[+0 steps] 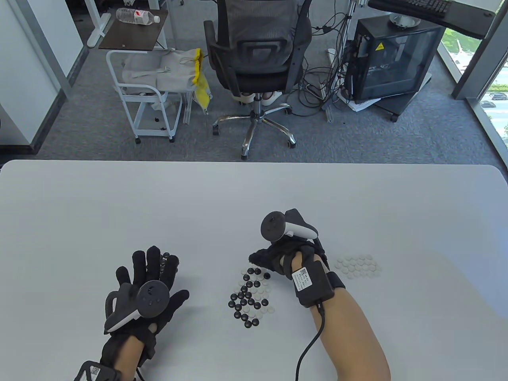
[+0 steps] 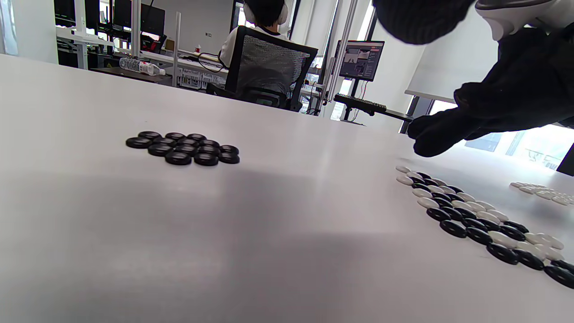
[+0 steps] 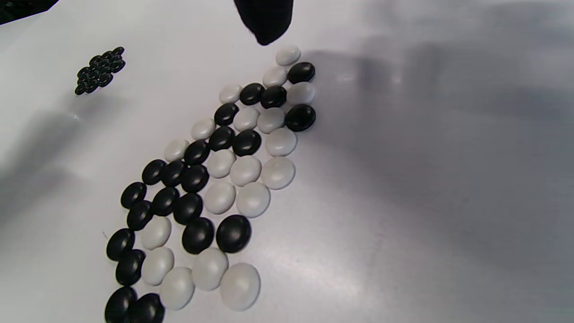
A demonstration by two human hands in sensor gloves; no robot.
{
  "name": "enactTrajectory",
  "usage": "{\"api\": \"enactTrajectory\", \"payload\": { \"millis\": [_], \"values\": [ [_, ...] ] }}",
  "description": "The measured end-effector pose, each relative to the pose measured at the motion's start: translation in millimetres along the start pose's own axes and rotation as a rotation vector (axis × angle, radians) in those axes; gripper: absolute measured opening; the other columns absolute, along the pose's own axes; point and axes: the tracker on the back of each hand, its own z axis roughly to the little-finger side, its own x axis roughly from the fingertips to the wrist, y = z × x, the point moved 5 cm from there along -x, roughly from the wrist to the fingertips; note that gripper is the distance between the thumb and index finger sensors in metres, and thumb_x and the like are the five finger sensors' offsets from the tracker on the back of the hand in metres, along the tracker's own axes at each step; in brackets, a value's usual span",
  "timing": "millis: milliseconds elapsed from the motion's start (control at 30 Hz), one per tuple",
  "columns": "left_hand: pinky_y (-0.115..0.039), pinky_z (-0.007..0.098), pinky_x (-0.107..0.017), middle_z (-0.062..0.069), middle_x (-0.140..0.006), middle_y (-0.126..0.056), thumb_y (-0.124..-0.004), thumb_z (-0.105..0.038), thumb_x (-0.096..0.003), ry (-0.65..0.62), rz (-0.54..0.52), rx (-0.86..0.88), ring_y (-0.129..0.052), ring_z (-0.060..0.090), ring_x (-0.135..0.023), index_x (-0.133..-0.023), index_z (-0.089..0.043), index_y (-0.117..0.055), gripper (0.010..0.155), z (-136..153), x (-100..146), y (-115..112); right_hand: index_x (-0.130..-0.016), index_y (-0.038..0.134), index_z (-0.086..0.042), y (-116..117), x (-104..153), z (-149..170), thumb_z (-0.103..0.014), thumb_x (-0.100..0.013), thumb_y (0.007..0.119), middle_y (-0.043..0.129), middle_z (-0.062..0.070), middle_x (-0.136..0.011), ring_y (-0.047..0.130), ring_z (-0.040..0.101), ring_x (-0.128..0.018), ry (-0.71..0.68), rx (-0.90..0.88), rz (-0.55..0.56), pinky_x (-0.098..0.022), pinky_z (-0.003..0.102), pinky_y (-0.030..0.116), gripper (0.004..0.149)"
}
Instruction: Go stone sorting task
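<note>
- The right hand [image 1: 278, 258] reaches over the far end of the mixed patch of stones [image 1: 251, 295] in the middle of the white counter [image 1: 254, 198]. Its fingers curl down toward the counter there, one fingertip [image 3: 265, 20] hanging just above the end white stone.
- Whether that grip has a stone in it I cannot tell. The fingers are bunched, but no view shows anything between them.
- The left hand [image 1: 147, 289] lies flat with fingers spread and relaxed, holding nothing. It covers part of the black pile [image 2: 181, 147], which sits well apart from the mixed patch on the person's left.
- The white pile [image 1: 358, 265] lies on the right, just beyond the right wrist.
- To my eye the step is lifting a single stone from the far end of the patch. The stones there touch one another, so it seems wise to come straight down on an outer one and lift it clear without dragging its neighbours.
- A white stone would go to the right-hand pile and a black one across to the left. Setting it gently against the pile's edge should keep the pile tight.
- There are no bowls or trays. The sorted stones lie in bare clusters on the counter, one all black, one all white, and many of both colours remain unsorted.
</note>
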Motion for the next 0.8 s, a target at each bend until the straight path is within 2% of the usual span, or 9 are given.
{"api": "enactTrajectory", "payload": {
  "millis": [167,333,533,800],
  "values": [
    [-0.001,0.082,-0.053,0.028,-0.113,0.012,-0.056,-0.057,-0.0570,0.003,-0.001,0.010,0.015,0.054,-0.095,-0.118,-0.016,-0.017,0.083,2,1,0,-0.112,0.062,-0.010,7,-18,1,-0.051,-0.057,0.051,0.010,0.039,-0.113,-0.001,0.065,-0.094,0.045,0.019,-0.019,-0.058,0.090,0.014,0.069],
    [-0.001,0.082,-0.053,0.028,-0.113,0.012,-0.056,-0.057,-0.0570,0.005,-0.003,0.014,0.015,0.054,-0.095,-0.118,-0.016,-0.017,0.083,2,1,1,-0.112,0.061,-0.012,-1,-17,19,-0.051,-0.057,0.051,0.011,0.038,-0.113,-0.001,0.065,-0.094,0.115,-0.004,0.006,-0.058,0.090,0.014,0.068],
    [-0.001,0.082,-0.053,0.028,-0.113,0.012,-0.057,-0.056,-0.0569,0.001,-0.014,0.022,0.015,0.054,-0.095,-0.118,-0.016,-0.017,0.083,3,3,3,-0.109,0.067,-0.012,-9,11,66,-0.051,-0.058,0.052,0.015,0.038,-0.114,0.001,0.066,-0.095,0.241,-0.021,0.022,-0.058,0.090,0.015,0.066],
    [-0.001,0.082,-0.053,0.028,-0.113,0.013,-0.057,-0.056,-0.0570,0.002,-0.021,0.020,0.015,0.054,-0.095,-0.118,-0.016,-0.017,0.083,3,3,4,-0.103,0.079,-0.011,1,58,109,-0.050,-0.057,0.054,0.020,0.037,-0.115,0.004,0.065,-0.096,0.330,-0.007,-0.007,-0.058,0.090,0.017,0.066]
  ]
}}
